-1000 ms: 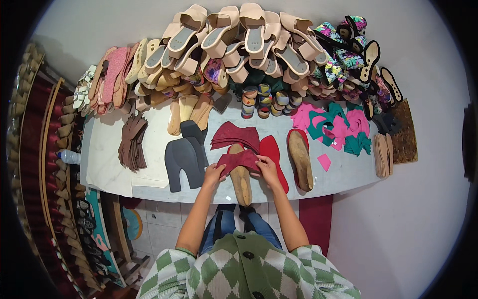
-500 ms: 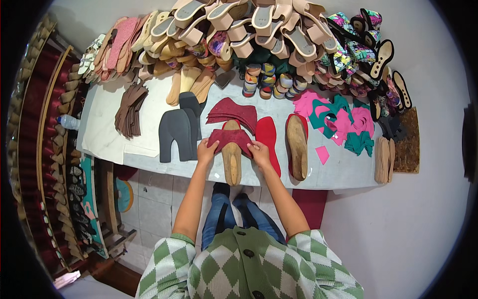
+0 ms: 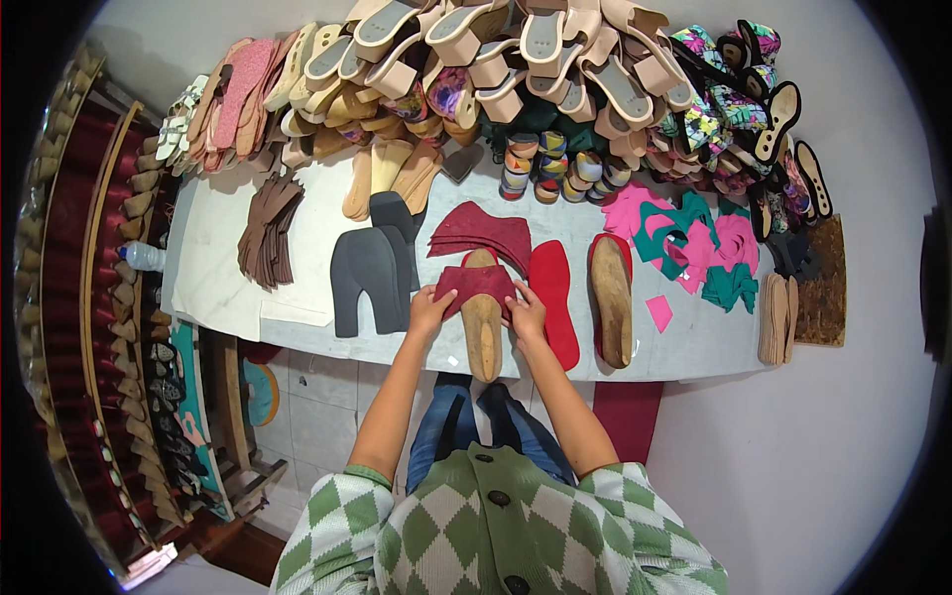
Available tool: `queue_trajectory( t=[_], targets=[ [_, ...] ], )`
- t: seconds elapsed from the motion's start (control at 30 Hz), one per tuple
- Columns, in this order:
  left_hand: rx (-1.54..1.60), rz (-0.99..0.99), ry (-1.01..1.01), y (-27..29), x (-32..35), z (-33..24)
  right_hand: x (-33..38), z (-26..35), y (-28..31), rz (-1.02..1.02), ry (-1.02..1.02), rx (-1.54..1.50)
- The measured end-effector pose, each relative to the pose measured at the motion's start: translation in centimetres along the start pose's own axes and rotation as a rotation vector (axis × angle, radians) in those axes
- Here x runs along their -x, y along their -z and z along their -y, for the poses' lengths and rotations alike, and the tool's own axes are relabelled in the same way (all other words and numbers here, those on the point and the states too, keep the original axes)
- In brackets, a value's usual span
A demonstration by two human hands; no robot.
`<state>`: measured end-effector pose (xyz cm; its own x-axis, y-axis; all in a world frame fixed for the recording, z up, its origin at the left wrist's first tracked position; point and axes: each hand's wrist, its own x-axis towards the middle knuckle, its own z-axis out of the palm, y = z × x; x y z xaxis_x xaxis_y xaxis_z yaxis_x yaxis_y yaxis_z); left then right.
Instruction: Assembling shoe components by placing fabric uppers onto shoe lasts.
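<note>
While the left hand (image 3: 428, 309) and right hand (image 3: 528, 313) each pinch one end of the dark red strap (image 3: 476, 288) laid across the wooden shoe last (image 3: 483, 337) on the table (image 3: 689, 355), uneven pulling could skew it or make the rounded last roll sideways.

Part of the wooden last (image 3: 483, 342) is hidden under a dark red strip (image 3: 474, 282), beige sandals (image 3: 543, 45) beyond the last are cut off at the top, and a white scrap (image 3: 453, 361) left of it is too small to identify.
</note>
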<state>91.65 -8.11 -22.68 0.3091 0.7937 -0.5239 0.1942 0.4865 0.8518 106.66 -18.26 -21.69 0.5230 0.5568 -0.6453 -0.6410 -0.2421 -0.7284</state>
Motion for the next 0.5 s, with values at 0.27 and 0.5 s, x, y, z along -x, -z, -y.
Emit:
queue_trajectory(
  t=[0.27, 0.5],
  targets=[
    [-0.098, -0.05, -0.069, -0.1, -0.8, 1.3, 0.7, 0.3, -0.9, -0.202, 0.33, 0.376],
    [-0.018, 0.05, 0.112, -0.2, -0.5, -1.0, 1.6, 1.1, -1.8, -0.381, 0.422, 0.664]
  ],
)
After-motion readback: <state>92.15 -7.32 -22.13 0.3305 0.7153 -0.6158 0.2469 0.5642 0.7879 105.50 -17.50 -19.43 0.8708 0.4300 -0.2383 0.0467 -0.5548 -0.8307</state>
